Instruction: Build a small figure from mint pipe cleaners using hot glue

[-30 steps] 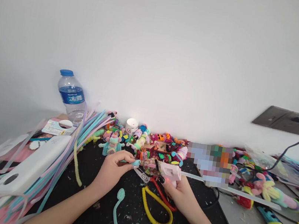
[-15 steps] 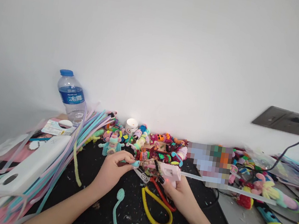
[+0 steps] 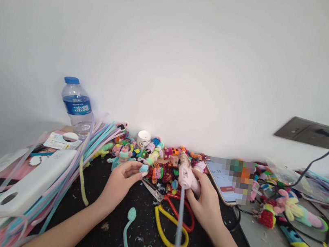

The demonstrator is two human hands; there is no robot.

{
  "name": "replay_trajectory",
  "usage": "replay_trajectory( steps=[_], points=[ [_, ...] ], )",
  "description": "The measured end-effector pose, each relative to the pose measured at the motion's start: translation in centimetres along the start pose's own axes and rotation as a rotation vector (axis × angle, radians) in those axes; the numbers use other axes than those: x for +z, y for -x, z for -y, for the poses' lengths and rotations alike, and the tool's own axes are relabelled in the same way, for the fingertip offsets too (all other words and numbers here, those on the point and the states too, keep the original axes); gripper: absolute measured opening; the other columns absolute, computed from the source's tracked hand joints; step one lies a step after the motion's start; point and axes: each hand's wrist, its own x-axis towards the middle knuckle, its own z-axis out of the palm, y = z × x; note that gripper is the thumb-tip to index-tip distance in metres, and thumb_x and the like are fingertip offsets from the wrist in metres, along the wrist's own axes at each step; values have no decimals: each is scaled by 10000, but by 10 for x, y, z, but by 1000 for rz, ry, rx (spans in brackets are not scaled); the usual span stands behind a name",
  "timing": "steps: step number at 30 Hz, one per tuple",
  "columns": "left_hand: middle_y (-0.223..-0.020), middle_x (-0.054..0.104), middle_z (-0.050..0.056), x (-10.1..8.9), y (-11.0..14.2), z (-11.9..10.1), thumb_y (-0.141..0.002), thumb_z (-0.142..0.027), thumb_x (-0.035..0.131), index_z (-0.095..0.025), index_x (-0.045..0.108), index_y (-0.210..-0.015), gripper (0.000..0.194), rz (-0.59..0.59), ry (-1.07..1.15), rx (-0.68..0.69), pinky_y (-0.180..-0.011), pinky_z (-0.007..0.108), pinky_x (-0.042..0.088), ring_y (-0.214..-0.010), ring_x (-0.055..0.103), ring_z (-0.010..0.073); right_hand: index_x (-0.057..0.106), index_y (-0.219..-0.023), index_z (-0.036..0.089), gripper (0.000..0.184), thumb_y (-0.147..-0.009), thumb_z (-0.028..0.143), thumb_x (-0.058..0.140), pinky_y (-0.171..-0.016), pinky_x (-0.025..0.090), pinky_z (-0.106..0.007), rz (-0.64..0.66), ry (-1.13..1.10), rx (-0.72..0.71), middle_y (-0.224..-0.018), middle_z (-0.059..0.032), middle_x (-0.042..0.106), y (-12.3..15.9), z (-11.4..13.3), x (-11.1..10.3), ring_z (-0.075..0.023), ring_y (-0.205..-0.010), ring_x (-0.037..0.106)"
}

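Glue gun (image 3: 185, 176) up over the far half of the black mat (image 3: 103, 242), and your right hand (image 3: 205, 199) is clamped round its pale pink body, front end away from you, translucent glue stick (image 3: 179, 229) running out of the back towards you. Beneath it all spreads the mat, specked with bits of fluff. Off to your left fans the bundle of pastel strips (image 3: 94, 151), tips near the water bottle (image 3: 77, 104) by the wall (image 3: 174, 59). In the middle lie the scissors (image 3: 158, 196), blades pointing away and left, the glue stick crossing their yellow handle in your view. Over right, there's the phone (image 3: 220, 181), screen reading 01:50. Nearer you, a mint strip (image 3: 126, 229), its far end rolled into a coil. Back near the wall stands the paper cup (image 3: 143, 139). And smallest of all, the little blue piece (image 3: 143, 168): your left hand (image 3: 123, 179) pinches it, thumb and fingertips closed on it, well apart from the gun.
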Motion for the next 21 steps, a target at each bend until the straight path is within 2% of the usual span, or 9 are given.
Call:
replay_trajectory(
  steps=[6, 9, 11, 13, 15, 17, 19, 21],
  points=[
    [-817, 683, 38, 0, 0, 0, -641, -286, 704, -158, 619, -844, 255, 2, 55, -19, -742, 305, 516, -801, 637, 187, 439, -1230, 139, 487, -753, 216, 499, -869, 389, -486, -96, 245, 2, -1120, -149, 507, -1, -3, 3, -310, -1035, 463],
    [-817, 683, 39, -1, 0, 1, -644, -302, 702, -156, 617, -854, 269, -10, 69, -27, -702, 293, 523, -787, 632, 184, 462, -1204, 178, 442, -764, 187, 499, -897, 353, -481, -156, 179, -114, -1166, -128, 483, 4, 15, -3, -298, -1062, 431],
    [-809, 683, 37, 0, 0, 1, -648, -308, 698, -156, 618, -856, 270, -17, 69, -32, -687, 291, 524, -776, 631, 182, 493, -1153, 193, 383, -775, 137, 491, -891, 354, -436, -87, 68, -271, -1086, -101, 541, 11, 33, -5, -261, -1029, 452],
    [-796, 684, 32, 0, -1, 1, -639, -312, 702, -156, 620, -847, 273, -23, 64, -27, -679, 292, 524, -766, 633, 181, 518, -1106, 194, 336, -779, 118, 498, -853, 360, -392, 42, -31, -418, -1001, -75, 588, 21, 53, -1, -224, -946, 484],
    [-788, 684, 30, 0, -1, 1, -633, -312, 704, -156, 621, -839, 272, -25, 59, -24, -673, 291, 525, -757, 633, 180, 558, -998, 188, 228, -771, 200, 547, -773, 359, -358, 161, -81, -531, -884, -47, 612, 33, 69, 10, -199, -828, 494],
    [-789, 682, 29, 1, -1, 0, -635, -310, 701, -155, 621, -840, 270, -23, 56, -26, -665, 286, 528, -749, 632, 176, 573, -876, 194, 220, -752, 376, 570, -712, 333, -347, 179, -69, -618, -805, -27, 606, 44, 77, 25, -190, -761, 478],
    [-800, 680, 31, 1, 0, 0, -643, -307, 697, -153, 621, -848, 267, -17, 57, -30, -658, 280, 530, -740, 630, 170, 559, -820, 195, 282, -730, 463, 562, -719, 307, -365, 179, -3, -590, -836, -30, 594, 54, 80, 41, -196, -769, 466],
    [-814, 679, 35, 1, 0, 0, -647, -308, 695, -152, 620, -857, 272, -16, 56, -32, -658, 279, 532, -737, 629, 167, 549, -833, 188, 341, -698, 499, 584, -764, 289, -406, 247, 61, -565, -980, -59, 581, 60, 79, 52, -237, -867, 456]
  ],
)
